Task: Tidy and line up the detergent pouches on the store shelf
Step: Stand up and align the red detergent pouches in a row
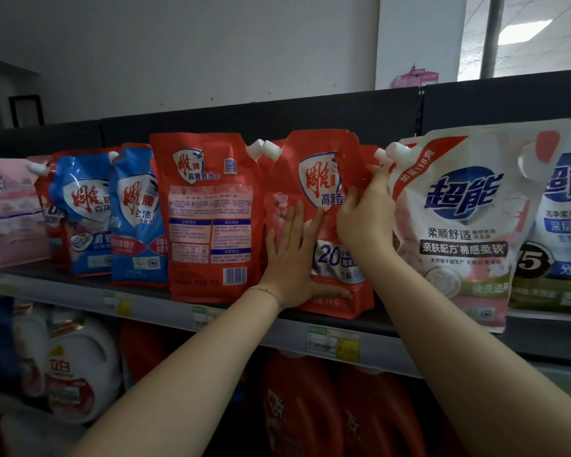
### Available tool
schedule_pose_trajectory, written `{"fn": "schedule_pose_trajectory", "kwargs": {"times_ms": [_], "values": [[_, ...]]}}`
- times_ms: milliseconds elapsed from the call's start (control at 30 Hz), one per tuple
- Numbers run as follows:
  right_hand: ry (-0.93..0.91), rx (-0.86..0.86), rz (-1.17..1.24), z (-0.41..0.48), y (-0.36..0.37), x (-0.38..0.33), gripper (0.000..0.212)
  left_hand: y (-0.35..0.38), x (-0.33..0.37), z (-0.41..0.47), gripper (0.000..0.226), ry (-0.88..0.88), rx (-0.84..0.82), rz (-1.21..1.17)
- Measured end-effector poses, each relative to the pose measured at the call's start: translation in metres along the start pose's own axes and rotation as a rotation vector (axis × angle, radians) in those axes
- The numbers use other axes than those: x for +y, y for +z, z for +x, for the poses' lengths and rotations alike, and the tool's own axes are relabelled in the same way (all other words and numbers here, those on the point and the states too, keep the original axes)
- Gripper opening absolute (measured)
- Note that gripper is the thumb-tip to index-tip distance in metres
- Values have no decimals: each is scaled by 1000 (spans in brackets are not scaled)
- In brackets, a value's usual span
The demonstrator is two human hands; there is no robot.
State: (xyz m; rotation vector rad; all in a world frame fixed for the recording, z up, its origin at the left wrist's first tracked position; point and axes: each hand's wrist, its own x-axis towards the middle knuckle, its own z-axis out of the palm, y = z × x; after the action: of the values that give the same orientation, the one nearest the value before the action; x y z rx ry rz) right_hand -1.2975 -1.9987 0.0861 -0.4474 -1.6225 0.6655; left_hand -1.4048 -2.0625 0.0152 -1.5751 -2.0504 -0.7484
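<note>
So the shelf [165, 306] is this long dark one up around head height, and the person's got both arms up at it. The biggest thing on it is the white pouch [459, 225]. It stands just right of the right hand's fingers and pokes out past the shelf lip, further forward than its neighbours.

The one being worked on is the red pouch [310, 179], upright, about mid-row. The left hand [287, 258] is laid flat on its front, fingers [297, 222] straight and a bit spread, thumb running along the bottom edge. So it's pressing, not grabbing. The right hand [363, 219] has its fingers curled round the pouch's top right corner just under the spout, pinching it.

Just left of the left fingers there's a backwards red pouch [211, 219], barcode and small print facing out. Further left, two blue pouches [136, 219] lean at slightly different angles, well away from either hand. Little white caps [272, 150] stick up just above the left fingers.

My read: it's maybe halfway at best. The red one looks like it's getting squared up now. The backwards one wants flipping, the blue ones want straightening, and the white one probably needs pushing back in line.
</note>
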Motion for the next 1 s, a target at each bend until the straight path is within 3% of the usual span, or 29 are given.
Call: {"fn": "schedule_pose_trajectory", "kwargs": {"times_ms": [167, 267, 400, 467, 533, 700, 867, 1000], "values": [[-155, 13, -104, -15, -1, 4, 62, -9, -4, -9, 129, 46, 54, -92], [-292, 27, -181, -29, -2, 17, 68, -7, -4, -19, 122, 7, 230, -151], [-599, 6, -601, -49, -4, 43, 63, -2, -7, -26, 74, -247, 554, -401], [-724, -95, -703, -56, -2, 45, 55, -6, -6, -24, 45, -338, 587, -529], [-816, -206, -752, -62, 6, 41, 50, -9, -1, -18, 31, -397, 592, -558], [-840, -372, -918, -61, 19, 45, 57, -8, 6, -18, 30, -480, 566, -477], [-835, -320, -975, -54, 13, 58, 55, -6, 10, -20, 32, -464, 537, -483], [-861, -268, -956, -50, 7, 64, 56, -4, 13, -10, 41, -534, 518, -675]]}}
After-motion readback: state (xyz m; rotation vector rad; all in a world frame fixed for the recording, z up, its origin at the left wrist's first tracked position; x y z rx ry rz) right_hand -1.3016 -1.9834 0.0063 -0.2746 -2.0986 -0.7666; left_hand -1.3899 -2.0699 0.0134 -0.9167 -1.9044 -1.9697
